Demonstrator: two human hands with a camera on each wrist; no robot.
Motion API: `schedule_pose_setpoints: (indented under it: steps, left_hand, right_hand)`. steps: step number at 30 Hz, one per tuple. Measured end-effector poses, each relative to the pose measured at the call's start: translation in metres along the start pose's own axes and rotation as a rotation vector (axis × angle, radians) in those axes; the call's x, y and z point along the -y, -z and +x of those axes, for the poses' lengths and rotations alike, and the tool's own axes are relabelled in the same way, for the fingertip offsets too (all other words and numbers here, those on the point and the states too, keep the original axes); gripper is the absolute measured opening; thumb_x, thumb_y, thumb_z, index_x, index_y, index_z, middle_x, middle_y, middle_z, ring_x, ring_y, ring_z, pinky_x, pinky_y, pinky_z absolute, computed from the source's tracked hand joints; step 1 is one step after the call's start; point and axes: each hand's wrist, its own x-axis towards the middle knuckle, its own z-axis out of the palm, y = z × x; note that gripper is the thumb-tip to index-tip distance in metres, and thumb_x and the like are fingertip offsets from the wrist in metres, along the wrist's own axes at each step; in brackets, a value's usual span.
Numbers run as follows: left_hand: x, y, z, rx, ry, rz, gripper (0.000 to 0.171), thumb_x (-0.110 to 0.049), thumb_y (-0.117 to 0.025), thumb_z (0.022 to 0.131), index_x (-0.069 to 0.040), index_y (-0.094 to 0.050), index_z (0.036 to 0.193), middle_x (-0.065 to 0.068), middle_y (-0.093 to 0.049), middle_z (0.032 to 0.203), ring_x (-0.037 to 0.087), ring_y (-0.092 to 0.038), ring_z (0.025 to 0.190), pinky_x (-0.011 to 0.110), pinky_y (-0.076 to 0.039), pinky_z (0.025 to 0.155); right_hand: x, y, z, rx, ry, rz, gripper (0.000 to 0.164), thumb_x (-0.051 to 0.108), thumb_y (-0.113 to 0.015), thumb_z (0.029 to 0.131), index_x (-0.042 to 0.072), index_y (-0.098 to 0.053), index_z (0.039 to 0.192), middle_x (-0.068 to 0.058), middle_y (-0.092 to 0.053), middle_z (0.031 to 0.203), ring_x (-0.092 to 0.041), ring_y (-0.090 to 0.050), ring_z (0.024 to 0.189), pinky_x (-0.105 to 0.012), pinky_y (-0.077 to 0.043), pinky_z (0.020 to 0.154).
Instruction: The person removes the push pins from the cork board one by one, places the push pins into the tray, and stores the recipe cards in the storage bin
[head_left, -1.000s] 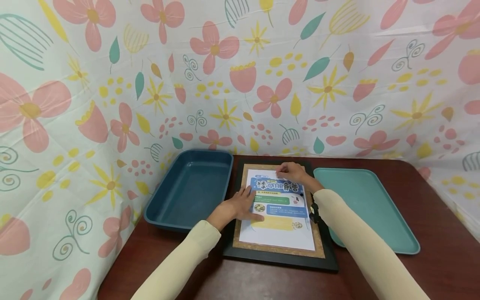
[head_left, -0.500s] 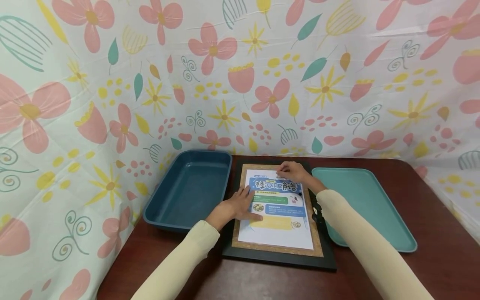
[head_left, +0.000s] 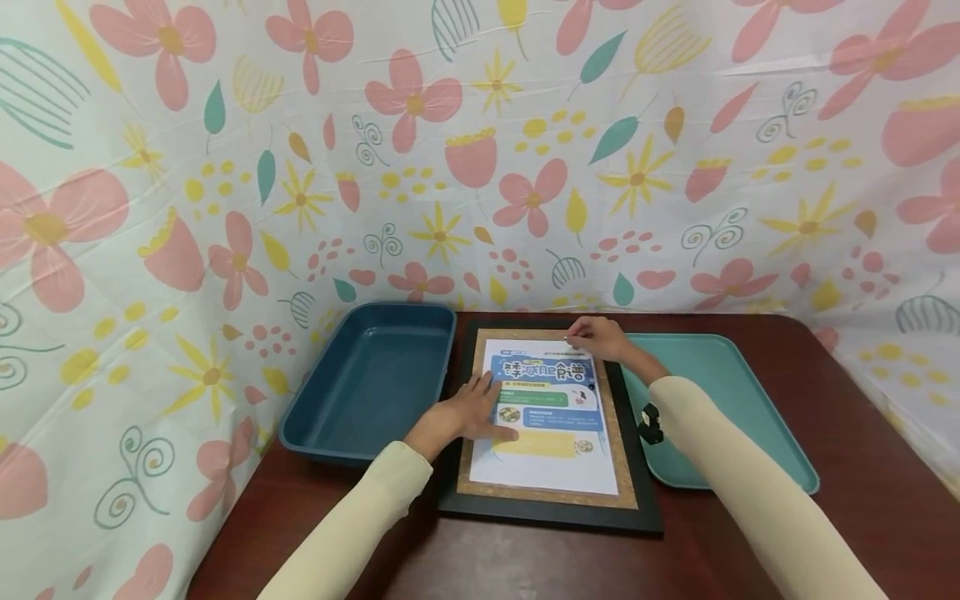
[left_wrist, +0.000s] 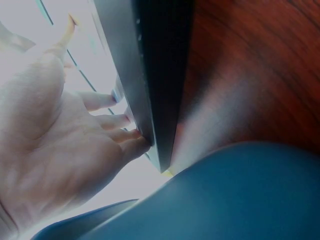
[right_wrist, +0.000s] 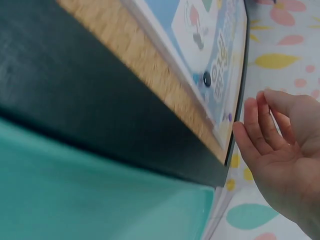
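Observation:
A printed sheet (head_left: 540,471) with a blue title band lies on a cork board (head_left: 480,492) with a black frame (head_left: 555,518). My left hand (head_left: 468,412) rests on the sheet's left side, fingers spread; the left wrist view shows its palm by the frame edge. My right hand (head_left: 600,340) is at the sheet's upper right edge, thumb and forefinger pinching a small pale pin-like thing (head_left: 566,338). In the right wrist view those fingertips meet just beyond the board. A black pin (right_wrist: 206,78) and a purple pin (right_wrist: 230,117) show on the sheet's right side.
A deep dark-blue tray (head_left: 360,392) stands left of the board on the brown table (head_left: 390,554). A flat teal tray (head_left: 727,417) lies to the right, under my right forearm. A flower-printed cloth (head_left: 480,250) hangs behind. A small black device (head_left: 650,422) is at my right wrist.
My right hand has moved to the right along the sheet's top edge, fingertips still together. The left hand stays on the sheet. The head view has shifted slightly.

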Motion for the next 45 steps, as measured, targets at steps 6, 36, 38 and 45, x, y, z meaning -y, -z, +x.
schedule_pose_setpoints:
  steps: [6,36,38,45]
  left_hand:
    - [0.002,0.000,0.000,-0.001,0.006,-0.006,0.109,-0.071,-0.061,0.093,-0.007,-0.013,0.168,0.015,-0.002,0.174,0.034,-0.001,0.160,0.048,-0.017,0.127]
    - [0.001,0.001,-0.004,0.013,-0.006,0.002,0.105,-0.069,-0.059,0.096,-0.006,-0.012,0.168,0.016,-0.002,0.174,0.036,-0.002,0.160,0.049,-0.017,0.127]
    - [0.000,0.001,-0.004,0.012,-0.009,0.000,0.105,-0.068,-0.059,0.096,-0.006,-0.012,0.167,0.016,-0.002,0.174,0.036,-0.002,0.160,0.049,-0.017,0.127]
    - [-0.001,0.001,-0.004,0.000,-0.006,-0.001,0.105,-0.068,-0.060,0.096,-0.007,-0.013,0.168,0.016,-0.002,0.174,0.035,-0.002,0.160,0.048,-0.016,0.127]
  right_hand:
    - [-0.008,0.012,-0.007,-0.024,0.019,-0.002,0.016,0.012,-0.069,0.100,-0.001,-0.074,0.110,-0.018,-0.075,0.109,-0.039,-0.070,0.109,-0.053,-0.055,0.091]
    - [-0.075,0.042,-0.033,-0.145,-0.057,-0.090,0.018,0.007,-0.071,0.099,-0.009,-0.077,0.104,-0.025,-0.076,0.100,-0.040,-0.072,0.092,-0.039,-0.058,0.070]
    - [-0.076,0.042,-0.034,-0.139,-0.063,-0.091,0.018,0.007,-0.071,0.099,-0.009,-0.077,0.103,-0.024,-0.076,0.098,-0.039,-0.072,0.090,-0.037,-0.057,0.068]
    - [-0.081,0.042,-0.036,-0.139,-0.062,-0.106,0.017,0.007,-0.071,0.098,-0.009,-0.077,0.103,-0.024,-0.076,0.098,-0.040,-0.073,0.091,-0.037,-0.057,0.068]
